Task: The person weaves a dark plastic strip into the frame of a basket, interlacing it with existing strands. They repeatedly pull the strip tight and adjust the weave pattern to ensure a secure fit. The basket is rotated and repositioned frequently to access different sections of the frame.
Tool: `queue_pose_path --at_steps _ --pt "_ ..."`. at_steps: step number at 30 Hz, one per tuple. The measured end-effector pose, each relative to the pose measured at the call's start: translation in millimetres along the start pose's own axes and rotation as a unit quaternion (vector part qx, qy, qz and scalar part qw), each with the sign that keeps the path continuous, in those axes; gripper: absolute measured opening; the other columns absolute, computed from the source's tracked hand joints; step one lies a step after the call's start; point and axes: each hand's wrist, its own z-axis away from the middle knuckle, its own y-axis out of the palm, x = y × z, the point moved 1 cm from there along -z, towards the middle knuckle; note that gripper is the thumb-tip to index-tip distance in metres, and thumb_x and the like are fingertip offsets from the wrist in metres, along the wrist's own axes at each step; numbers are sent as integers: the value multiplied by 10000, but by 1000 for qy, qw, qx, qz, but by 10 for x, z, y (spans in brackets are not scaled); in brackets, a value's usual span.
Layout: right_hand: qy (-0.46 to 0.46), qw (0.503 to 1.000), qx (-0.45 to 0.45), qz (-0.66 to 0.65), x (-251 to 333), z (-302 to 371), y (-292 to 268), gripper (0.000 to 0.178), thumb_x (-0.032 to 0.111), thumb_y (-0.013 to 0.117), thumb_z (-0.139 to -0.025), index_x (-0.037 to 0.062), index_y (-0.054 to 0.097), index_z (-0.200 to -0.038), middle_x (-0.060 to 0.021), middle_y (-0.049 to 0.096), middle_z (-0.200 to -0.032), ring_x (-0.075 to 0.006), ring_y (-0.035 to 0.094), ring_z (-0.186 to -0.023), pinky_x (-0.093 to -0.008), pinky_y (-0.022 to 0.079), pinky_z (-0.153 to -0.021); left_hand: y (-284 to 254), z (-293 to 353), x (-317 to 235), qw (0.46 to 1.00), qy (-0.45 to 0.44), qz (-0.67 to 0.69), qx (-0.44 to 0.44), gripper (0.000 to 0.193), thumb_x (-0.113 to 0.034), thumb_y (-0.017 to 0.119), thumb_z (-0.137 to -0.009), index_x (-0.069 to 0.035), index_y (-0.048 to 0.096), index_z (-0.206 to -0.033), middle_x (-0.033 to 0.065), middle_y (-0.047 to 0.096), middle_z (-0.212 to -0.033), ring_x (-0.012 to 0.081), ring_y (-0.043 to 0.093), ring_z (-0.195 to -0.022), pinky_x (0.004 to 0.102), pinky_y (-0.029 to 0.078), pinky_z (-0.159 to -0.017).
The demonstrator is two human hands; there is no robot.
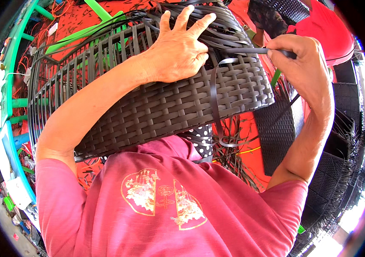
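Note:
A large dark woven panel (161, 107) of flat plastic strips lies across my lap, over green frame bars. My left hand (178, 47) presses flat on its upper part, fingers spread over loose strips. My right hand (302, 64) is closed on one black flat strip (242, 50) and holds it taut at the panel's right edge. That strip loops down over the weave and hangs past the lower edge (216, 124).
Finished woven black panels (276, 128) are stacked at my right on an orange-red floor, with loose strips scattered around. Green and blue tube frames (15, 103) stand at the left. Another person in red (319, 25) sits at the upper right.

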Motion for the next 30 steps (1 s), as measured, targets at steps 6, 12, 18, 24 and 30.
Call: queue_pose_path --at_steps 6,12,18,24,30 --pt "-5 997 79 6 61 -183 178 189 113 601 -710 -55 648 -782 -152 532 -580 -167 521 -510 -336 422 -543 36 -13 7 999 -20 24 -13 274 -288 547 -889 -60 695 -858 233 182 -1526 531 81 -1382 739 113 -1033" --pt "-1 989 117 -85 -195 -289 510 182 111 624 -736 -62 639 -792 -76 555 -594 -108 516 -560 -313 430 -553 139 -47 47 999 -24 11 -24 292 -319 574 -854 -68 715 -802 229 165 -1540 540 80 -1380 729 91 -1046" --pt "-69 997 9 -25 -243 -200 615 168 120 645 -819 -41 665 -863 -90 673 -833 -182 620 -744 -302 475 -674 25 -81 -28 982 -23 75 -172 128 -192 679 -837 -67 653 -838 120 417 -1428 328 344 -1278 461 263 -1058" --pt "-112 956 -75 -260 60 -177 857 161 116 660 -872 27 698 -1000 -58 692 -884 -168 643 -746 -284 510 -672 -252 28 46 952 -59 248 -169 139 -178 634 -869 -40 641 -865 220 337 -1414 426 286 -1312 545 248 -1062" --pt "65 890 126 -432 165 -169 782 160 139 668 -883 27 702 -991 31 644 -764 -31 561 -642 -204 445 -542 -325 364 128 951 -81 220 -201 106 -132 673 -841 -51 611 -869 161 440 -1327 354 377 -1247 426 286 -1052"
